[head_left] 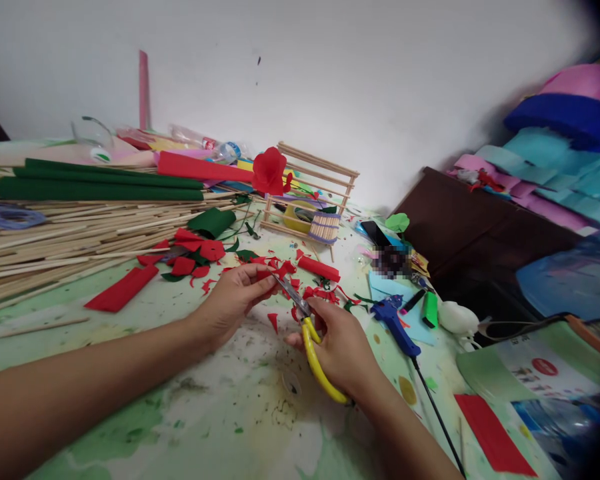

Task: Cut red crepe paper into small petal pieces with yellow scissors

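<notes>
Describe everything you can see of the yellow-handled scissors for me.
The scissors have bright yellow, plastic-looking handles and slim grey blades that look like metal. They are gripped in the right hand, which hides part of the handles; a long yellow curve shows below the palm. They slant across the view above the table, blades pointing away and to the left. The tips are close to the fingertips of the left hand, but whether they touch is unclear. How far the blades are open cannot be told.

Scissors [314, 350] in right hand [347, 343] near apparent paper scraps [273, 321]
</notes>
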{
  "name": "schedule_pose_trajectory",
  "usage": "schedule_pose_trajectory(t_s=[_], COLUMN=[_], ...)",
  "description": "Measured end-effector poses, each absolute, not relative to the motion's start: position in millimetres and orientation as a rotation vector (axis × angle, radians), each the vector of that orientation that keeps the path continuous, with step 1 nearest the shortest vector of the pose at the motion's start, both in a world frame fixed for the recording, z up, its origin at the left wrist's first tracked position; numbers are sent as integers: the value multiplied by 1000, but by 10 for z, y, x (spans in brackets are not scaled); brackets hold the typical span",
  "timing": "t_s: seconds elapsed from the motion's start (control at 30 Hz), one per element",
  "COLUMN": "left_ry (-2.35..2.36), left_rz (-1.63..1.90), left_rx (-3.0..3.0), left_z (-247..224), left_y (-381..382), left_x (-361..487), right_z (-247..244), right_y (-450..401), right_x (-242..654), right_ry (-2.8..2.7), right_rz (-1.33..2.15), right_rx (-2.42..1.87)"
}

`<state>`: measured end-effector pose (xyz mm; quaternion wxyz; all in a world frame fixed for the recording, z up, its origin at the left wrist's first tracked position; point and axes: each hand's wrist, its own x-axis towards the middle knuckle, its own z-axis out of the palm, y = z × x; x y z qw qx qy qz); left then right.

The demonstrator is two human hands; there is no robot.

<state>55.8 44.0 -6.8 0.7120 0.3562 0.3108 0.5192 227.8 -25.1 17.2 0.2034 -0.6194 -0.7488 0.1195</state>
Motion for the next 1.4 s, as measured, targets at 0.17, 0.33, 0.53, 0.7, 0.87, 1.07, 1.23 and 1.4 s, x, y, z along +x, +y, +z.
schedule_pose_trajectory(t_s=[0.17,0.33,0.53,0.7,0.87,1.07,1.23,1.4], left_ry=[712,697,670,675,676,683,654,595], left_rz=[1156,1151,1143,1115,1109,1090,1084,1035], left_rx=[791,791,851,849,874,998,1111,1184], left_z=[-57,-45,-75,-93,-78,-80,-72,-20], left_y=[444,451,470,487,513,577,648,709], left_x=[563,559,545,537,522,482,436,382], right_z=[166,166,176,189,202,203,206,210], right_y=[-255,-257,-262,-260,-264,-255,-250,-261], right_x=[2279,2278,2277,2287,2293,2308,2320,2322], right_ry=[-2086,-2097,-2094,-2104,-2078,-2069,-2082,-2085], right_rz=[346,322,337,347,388,427,395,415], right_rx=[-1764,-1765,-1771,-1764,-1770,-1790,-1802,-1783])
